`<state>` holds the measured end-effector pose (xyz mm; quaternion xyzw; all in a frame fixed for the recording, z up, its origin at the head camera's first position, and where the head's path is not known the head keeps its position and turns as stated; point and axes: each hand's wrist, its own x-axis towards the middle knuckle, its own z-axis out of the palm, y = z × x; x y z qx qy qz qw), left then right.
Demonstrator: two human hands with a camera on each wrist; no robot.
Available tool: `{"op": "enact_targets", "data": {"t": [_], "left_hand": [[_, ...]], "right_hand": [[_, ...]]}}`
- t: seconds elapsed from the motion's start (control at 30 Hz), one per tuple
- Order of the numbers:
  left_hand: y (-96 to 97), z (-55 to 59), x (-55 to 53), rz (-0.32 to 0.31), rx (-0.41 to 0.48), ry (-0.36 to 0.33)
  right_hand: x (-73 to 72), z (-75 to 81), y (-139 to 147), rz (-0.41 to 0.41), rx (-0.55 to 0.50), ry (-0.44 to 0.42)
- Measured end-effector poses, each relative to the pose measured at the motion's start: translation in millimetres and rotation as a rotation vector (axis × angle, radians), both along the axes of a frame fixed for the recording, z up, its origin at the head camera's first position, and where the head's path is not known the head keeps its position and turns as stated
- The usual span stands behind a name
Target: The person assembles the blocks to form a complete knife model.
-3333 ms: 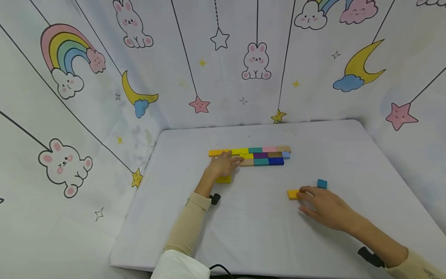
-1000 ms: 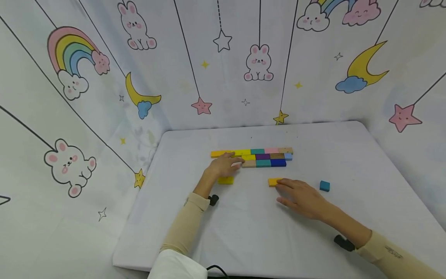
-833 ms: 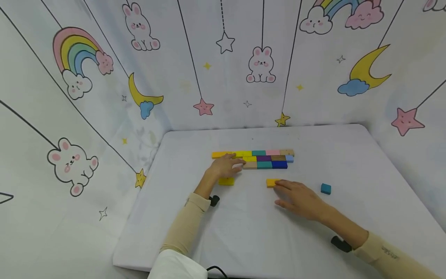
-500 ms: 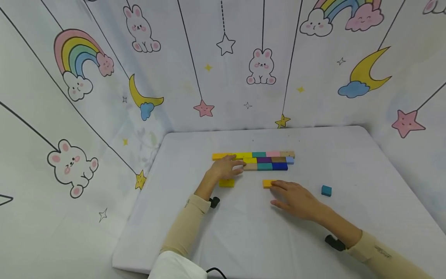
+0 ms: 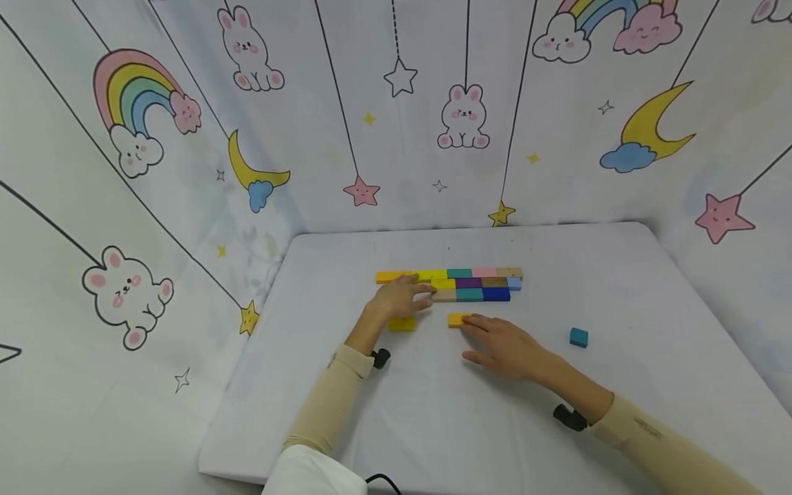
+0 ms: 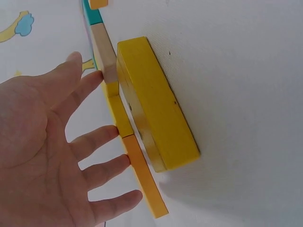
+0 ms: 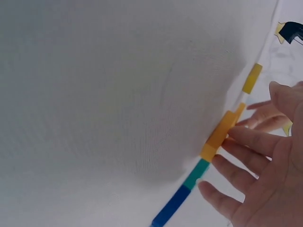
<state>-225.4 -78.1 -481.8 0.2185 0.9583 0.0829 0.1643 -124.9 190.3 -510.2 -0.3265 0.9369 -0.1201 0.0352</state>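
Colored wooden blocks lie flat in three touching rows (image 5: 469,294) toward the back of the table. My left hand (image 5: 398,299) rests on the left end of these rows, with spread fingertips touching the yellow and orange blocks in the left wrist view; it hides part of the rows. A separate yellow block (image 6: 158,104) lies in front of the rows, near my left wrist. My right hand (image 5: 504,349), fingers extended, touches an orange-yellow block (image 5: 456,320) lying on the cloth in front of the rows. In the right wrist view its fingertips meet that block's side (image 7: 219,135).
A loose teal block (image 5: 578,337) lies to the right, apart from the rows. White cloth covers the table (image 5: 433,412). Behind it hangs a curtain (image 5: 402,151) printed with rabbits, stars and moons. A black cable (image 5: 385,481) runs at the front edge.
My right hand has slid the orange-yellow block leftward and a little away from me, from beside the teal block toward the rows' front. The left hand stays on the rows.
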Motion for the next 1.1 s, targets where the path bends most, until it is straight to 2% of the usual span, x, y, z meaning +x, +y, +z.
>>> {"op": "enact_targets", "data": {"t": [0.13,0.27,0.5,0.67,1.1], "left_hand": [[0.0,-2.3,-2.6,-0.007,-0.016,0.012],[-0.2,-4.2,-4.1,-0.009,0.008,0.011],[0.1,-3.7,-3.6,-0.001,0.025,0.003],[0.4,-4.7,-3.4,0.02,0.017,-0.002],[1.4,-1.9,-2.8,0.028,0.03,-0.013]], "right_hand": [[-4.6,1.4,-4.7,0.009,0.004,0.0],[-6.6,2.9,-9.6,0.009,-0.011,-0.005],[-14.2,-6.0,-16.0,0.011,-0.016,-0.005],[-20.9,-13.4,-18.7,0.001,-0.021,-0.046],[-34.4,-9.4,-23.5,0.044,-0.031,-0.058]]}}
